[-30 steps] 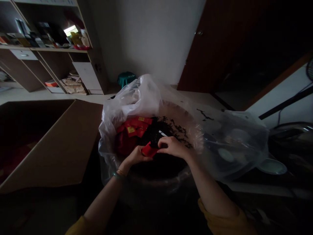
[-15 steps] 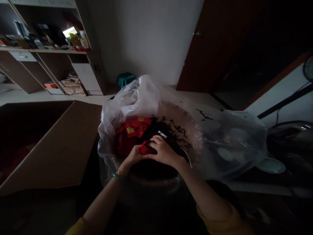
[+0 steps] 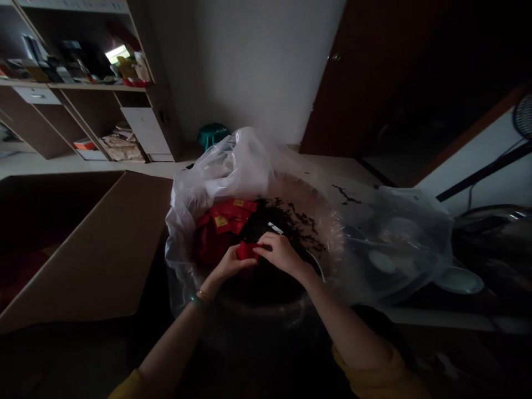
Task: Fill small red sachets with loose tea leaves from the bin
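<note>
My left hand (image 3: pixel 229 265) and my right hand (image 3: pixel 281 254) meet over a round bin lined with a clear plastic bag (image 3: pixel 233 166). Both pinch a small red packet (image 3: pixel 245 250) between their fingertips. Behind the hands lies a heap of dark loose leaves (image 3: pixel 286 219), and to its left a pile of red packets with yellow labels (image 3: pixel 224 219). A small white strip (image 3: pixel 275 227) lies on the leaves just above my right hand. The bin's inside below my hands is dark.
A large open cardboard box (image 3: pixel 95 244) stands at the left. Shelves with clutter (image 3: pixel 75 61) fill the back left. A green stool (image 3: pixel 213 134) stands by the wall. A second clear bag with pale dishes (image 3: pixel 394 244) and a plate (image 3: pixel 459 280) lie at the right.
My right hand slid left over the red packet and closed on it with the left hand; the packet now shows less. The hands shifted slightly up toward the leaves.
</note>
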{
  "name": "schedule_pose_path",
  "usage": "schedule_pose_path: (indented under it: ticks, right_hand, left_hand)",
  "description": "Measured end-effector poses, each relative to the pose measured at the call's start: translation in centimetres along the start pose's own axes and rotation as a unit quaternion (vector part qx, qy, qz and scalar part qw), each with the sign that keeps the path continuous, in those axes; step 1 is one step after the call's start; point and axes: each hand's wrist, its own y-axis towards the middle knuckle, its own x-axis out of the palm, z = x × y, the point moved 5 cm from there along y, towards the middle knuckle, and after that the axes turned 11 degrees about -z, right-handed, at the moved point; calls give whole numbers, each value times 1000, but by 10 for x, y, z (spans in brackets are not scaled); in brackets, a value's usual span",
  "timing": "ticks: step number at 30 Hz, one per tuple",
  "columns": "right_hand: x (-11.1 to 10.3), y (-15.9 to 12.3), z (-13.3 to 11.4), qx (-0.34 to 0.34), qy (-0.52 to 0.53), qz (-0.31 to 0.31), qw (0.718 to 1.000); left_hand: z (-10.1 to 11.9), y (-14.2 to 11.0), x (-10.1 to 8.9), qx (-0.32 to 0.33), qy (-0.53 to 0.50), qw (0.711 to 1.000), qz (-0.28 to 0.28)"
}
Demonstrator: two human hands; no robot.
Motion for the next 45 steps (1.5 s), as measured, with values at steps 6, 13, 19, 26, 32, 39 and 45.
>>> schedule_pose_path:
  ticks: [6, 13, 19, 26, 32, 39, 45]
  right_hand:
    - [2, 3, 20, 68, 130, 70, 987]
    - [2, 2, 27, 109, 205, 85, 969]
    - [8, 1, 28, 142, 284, 94, 944]
    - [9, 0, 29, 145, 272, 124, 943]
    - [2, 1, 27, 113, 258, 121, 952]
    - [3, 0, 28, 134, 240, 44, 960]
    - [-5, -1, 24, 135, 169, 37, 976]
  left_hand:
    - [5, 0, 5, -5, -67, 995, 78]
    - [13, -5, 15, -12, -142, 983, 113]
    - [14, -7, 11, 5, -137, 983, 119]
    - [13, -6, 14, 33, -119, 983, 135]
    - [18, -7, 17, 6, -132, 986, 99]
    - [17, -10, 17, -45, -145, 985, 87]
    - [16, -10, 11, 19, -167, 974, 150]
